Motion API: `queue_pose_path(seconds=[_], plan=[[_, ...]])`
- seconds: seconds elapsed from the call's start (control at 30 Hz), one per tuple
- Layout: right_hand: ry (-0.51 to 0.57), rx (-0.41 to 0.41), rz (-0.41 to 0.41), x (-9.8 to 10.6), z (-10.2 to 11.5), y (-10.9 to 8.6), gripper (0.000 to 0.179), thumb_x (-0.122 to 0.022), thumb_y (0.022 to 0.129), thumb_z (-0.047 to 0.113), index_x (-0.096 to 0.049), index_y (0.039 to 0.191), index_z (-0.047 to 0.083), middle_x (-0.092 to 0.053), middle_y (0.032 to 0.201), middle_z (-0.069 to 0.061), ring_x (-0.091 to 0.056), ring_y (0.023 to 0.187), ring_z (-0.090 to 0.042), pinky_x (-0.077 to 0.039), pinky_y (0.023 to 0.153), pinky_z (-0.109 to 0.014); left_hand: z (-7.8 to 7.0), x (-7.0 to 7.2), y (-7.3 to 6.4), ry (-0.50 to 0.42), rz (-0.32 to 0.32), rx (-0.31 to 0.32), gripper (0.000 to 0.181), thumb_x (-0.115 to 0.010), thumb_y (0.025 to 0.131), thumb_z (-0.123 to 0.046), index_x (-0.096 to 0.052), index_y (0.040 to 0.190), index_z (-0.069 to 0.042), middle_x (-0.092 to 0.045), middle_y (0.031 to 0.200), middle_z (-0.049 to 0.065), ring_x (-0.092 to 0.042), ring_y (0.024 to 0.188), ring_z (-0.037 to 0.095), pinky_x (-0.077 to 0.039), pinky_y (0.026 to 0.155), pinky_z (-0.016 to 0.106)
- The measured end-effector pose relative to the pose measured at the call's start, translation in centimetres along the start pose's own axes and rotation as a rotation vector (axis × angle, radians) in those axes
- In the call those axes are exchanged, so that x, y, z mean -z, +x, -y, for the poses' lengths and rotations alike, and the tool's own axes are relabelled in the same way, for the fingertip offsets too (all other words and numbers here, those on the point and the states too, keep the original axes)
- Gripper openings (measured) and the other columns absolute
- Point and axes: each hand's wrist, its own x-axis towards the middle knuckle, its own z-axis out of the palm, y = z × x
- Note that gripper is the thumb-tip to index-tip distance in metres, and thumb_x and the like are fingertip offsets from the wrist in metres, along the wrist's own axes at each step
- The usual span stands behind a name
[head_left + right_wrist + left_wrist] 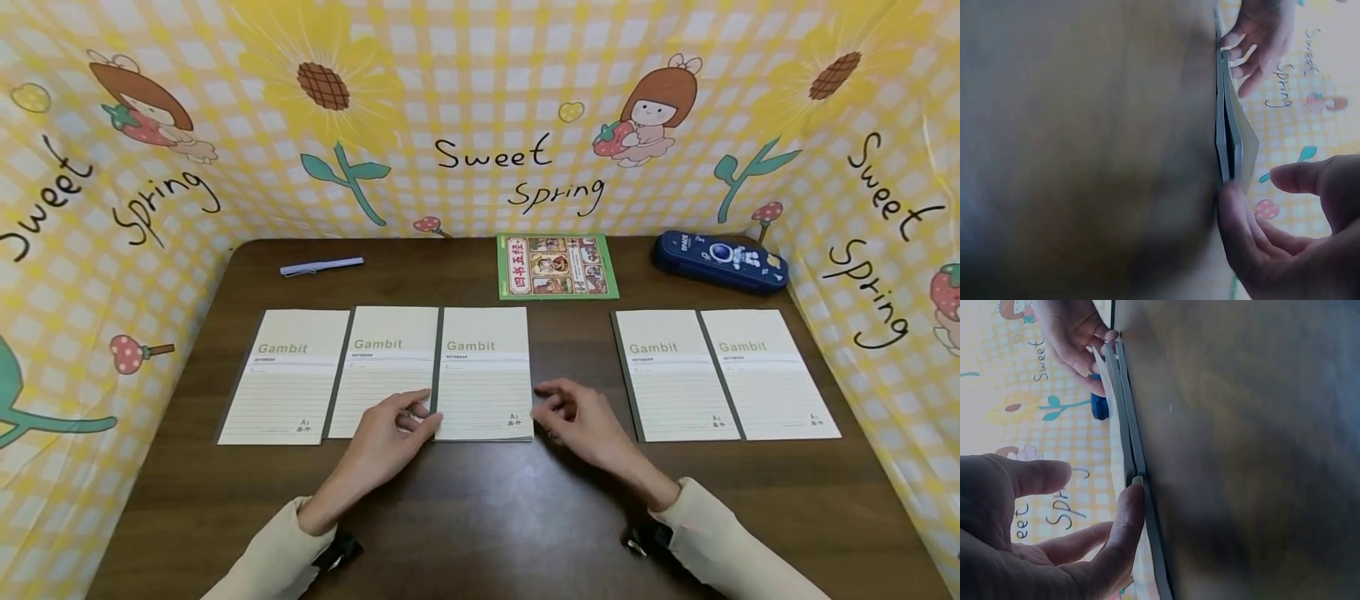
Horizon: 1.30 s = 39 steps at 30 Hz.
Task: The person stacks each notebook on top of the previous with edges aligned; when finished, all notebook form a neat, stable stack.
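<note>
A pale Gambit notebook (pixel 483 371) with a dark spine lies on the table between the hands. In both wrist views two layers show at its edge, one on top of the other with a thin gap. My left hand (pixel 393 425) touches the left spine edge with a fingertip, thumb and fingers spread apart. Against the right edge rests my right hand (pixel 588 421), its fingers loosely bent. Just left, partly under the left hand in the head view, is another notebook (pixel 390 350), beside a further notebook (pixel 285 375) at the far left.
Two more notebooks, one inner (pixel 671 375) and one outer (pixel 768 375), lie side by side on the right. Behind are a lilac pen (pixel 321 267), a green-bordered booklet (pixel 558 267) and a blue pencil case (pixel 720 262). A patterned cloth (pixel 465 100) encloses the table.
</note>
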Motion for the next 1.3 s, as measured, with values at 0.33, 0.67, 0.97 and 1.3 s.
queue_pose_path(seconds=[0.33,0.67,0.97,1.3], plan=[[-0.354,0.320,-0.060,-0.9,3.0,2.3,0.030,-0.074,0.097,0.018,-0.072,0.123,0.003,-0.073,0.110,-0.009,-0.072,0.096,-0.022,-0.060,0.083,-0.038,0.6,2.2,-0.4,0.014,-0.031,-0.092,0.035,-0.074,0.099,-0.025,-0.071,0.129,-0.006,-0.074,0.110,0.008,-0.072,0.093,0.016,-0.060,0.078,0.024],[-0.587,0.556,0.279,-5.0,6.0,4.4,0.052,-0.069,0.101,0.036,-0.060,0.142,0.005,-0.063,0.141,-0.010,-0.060,0.133,-0.025,-0.050,0.114,-0.039,2.0,4.3,-0.9,0.206,-0.121,-0.149,0.036,-0.077,0.096,-0.022,-0.072,0.126,-0.002,-0.071,0.130,0.019,-0.069,0.120,0.039,-0.056,0.100,0.056],[-0.804,0.630,0.495,-8.9,7.3,4.4,0.078,-0.054,0.106,0.054,-0.033,0.163,0.006,-0.030,0.172,-0.011,-0.029,0.161,-0.026,-0.029,0.131,-0.038,3.6,5.4,-2.5,0.363,0.084,-0.143,0.070,-0.076,0.096,-0.031,-0.048,0.155,-0.005,-0.033,0.169,0.022,-0.029,0.156,0.048,-0.033,0.119,0.069],[-0.944,0.648,0.505,-10.6,7.2,3.9,0.083,-0.048,0.106,0.060,-0.025,0.166,0.007,-0.020,0.175,-0.009,-0.022,0.163,-0.023,-0.025,0.132,-0.035,4.4,5.2,-3.3,0.402,0.168,-0.151,0.084,-0.076,0.096,-0.034,-0.034,0.162,-0.004,-0.022,0.173,0.020,-0.019,0.159,0.049,-0.028,0.122,0.068]])
